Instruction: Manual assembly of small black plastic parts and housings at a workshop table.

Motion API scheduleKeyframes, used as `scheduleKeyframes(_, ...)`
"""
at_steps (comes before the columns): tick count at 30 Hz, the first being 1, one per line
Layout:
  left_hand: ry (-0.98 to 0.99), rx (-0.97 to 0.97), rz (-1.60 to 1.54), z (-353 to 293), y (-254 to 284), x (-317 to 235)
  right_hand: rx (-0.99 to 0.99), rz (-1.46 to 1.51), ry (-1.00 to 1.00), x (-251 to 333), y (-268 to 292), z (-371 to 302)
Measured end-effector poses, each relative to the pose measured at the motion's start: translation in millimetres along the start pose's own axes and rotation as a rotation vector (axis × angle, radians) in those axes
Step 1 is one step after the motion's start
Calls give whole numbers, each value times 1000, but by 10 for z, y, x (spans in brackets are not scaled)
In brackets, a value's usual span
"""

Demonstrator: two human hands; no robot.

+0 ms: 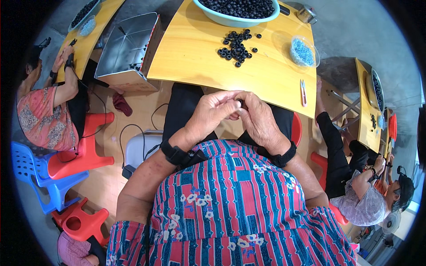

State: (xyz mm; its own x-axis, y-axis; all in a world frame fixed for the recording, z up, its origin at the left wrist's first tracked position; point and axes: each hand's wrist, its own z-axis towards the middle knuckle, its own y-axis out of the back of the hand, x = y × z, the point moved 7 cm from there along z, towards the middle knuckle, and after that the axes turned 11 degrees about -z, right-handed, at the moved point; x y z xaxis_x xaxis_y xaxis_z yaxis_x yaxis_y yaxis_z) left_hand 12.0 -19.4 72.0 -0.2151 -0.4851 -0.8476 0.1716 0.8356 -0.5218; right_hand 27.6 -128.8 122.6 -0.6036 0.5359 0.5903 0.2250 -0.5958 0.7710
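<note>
My left hand (212,109) and my right hand (259,116) meet just off the near edge of the yellow table (186,53). Pinched between their fingertips is a small black ring-shaped piece (241,102), mostly covered by the fingers. Both hands are closed on it. On the tabletop beyond them lies a loose pile of similar black ring-shaped pieces (235,51). A pale green bowl (237,20) heaped with more of them stands at the far edge. To the right, a clear plastic dish (317,56) contains small bluish clear pieces.
Red-handled thread snips (303,94) lie near the table's right edge, and a metal cup (307,15) stands at its far right corner. An open lined box (122,48) sits left of the table. People work at tables on both sides, among red stools (84,148) and cables.
</note>
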Motion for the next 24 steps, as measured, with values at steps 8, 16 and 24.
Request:
scheduleKeyframes(8,-93,57,187,10,-49,-26,92,19,-17,-62,-56,-25)
scheduleKeyframes(16,-97,10,187,-12,-43,-17,84,49,1,-29,-39,-24)
scheduleKeyframes(24,-158,33,304,-14,-87,-73,5,24,68,-21,30,-34)
